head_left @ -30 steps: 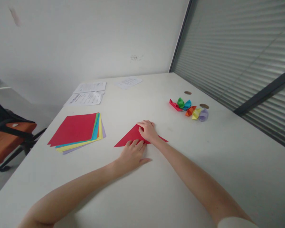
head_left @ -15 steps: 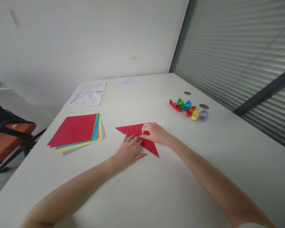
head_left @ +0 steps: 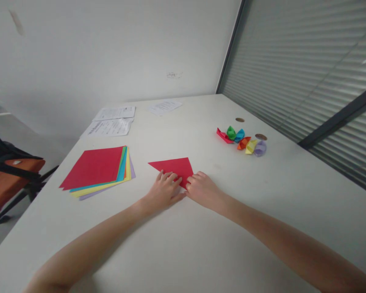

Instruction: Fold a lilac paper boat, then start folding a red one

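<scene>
A red sheet of origami paper (head_left: 176,164), folded to a triangle, lies on the white table in the middle of the view. My left hand (head_left: 164,188) rests on its near edge with fingers spread and pressing down on the paper. At the right-hand part of the sheet, my right hand (head_left: 202,188) has its fingers curled together on the paper, hiding the near right corner. The two hands almost meet at the thumbs.
To the left lies a stack of coloured paper squares (head_left: 94,167), red on top. Several small folded paper boats (head_left: 243,143) sit at the right. Printed sheets (head_left: 111,127) lie farther back. Two round holes pierce the table near the blinds (head_left: 308,73). An orange chair (head_left: 15,179) stands at left.
My right hand has moved down and slightly right, from the sheet's upper part to its near right corner, now covering it. My left hand has stayed nearly in place on the paper.
</scene>
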Tool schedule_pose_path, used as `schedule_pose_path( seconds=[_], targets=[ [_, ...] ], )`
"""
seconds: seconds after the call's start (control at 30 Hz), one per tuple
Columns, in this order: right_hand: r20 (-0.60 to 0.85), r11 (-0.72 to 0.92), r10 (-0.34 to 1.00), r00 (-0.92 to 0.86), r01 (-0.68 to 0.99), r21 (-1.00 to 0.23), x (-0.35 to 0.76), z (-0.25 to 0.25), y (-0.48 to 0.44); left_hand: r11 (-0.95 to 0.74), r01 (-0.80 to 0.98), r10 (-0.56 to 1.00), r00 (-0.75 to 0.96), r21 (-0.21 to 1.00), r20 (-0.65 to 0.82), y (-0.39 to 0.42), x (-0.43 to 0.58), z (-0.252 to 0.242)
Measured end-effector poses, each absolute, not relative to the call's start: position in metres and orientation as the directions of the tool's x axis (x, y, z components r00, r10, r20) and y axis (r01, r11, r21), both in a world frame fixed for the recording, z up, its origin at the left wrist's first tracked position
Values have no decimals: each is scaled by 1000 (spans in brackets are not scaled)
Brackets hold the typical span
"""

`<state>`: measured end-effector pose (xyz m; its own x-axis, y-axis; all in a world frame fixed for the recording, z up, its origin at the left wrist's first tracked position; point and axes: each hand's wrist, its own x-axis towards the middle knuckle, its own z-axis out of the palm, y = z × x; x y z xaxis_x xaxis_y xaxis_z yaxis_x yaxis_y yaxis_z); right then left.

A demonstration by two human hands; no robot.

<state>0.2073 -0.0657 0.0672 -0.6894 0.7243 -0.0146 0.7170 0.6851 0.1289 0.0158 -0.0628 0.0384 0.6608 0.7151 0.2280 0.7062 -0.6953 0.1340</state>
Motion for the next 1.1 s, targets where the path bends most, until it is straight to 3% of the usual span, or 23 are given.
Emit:
schedule_pose_path(
  seconds=[0.63, 1.0, 1.1],
  targets=[
    [-169, 615, 787, -593, 774, 149, 188, 87, -75, -704, 695, 707, 671, 141, 222, -67, 10, 41],
    [-101, 621, 783, -614, 763, 179, 182, 78, -83, -720, 679, 688, 673, 142, 270, -68, 9, 42],
    [-23, 624, 775, -632, 759, 186, 183, 83, -85, -678, 722, 726, 631, 135, 274, -64, 8, 40]
  ],
)
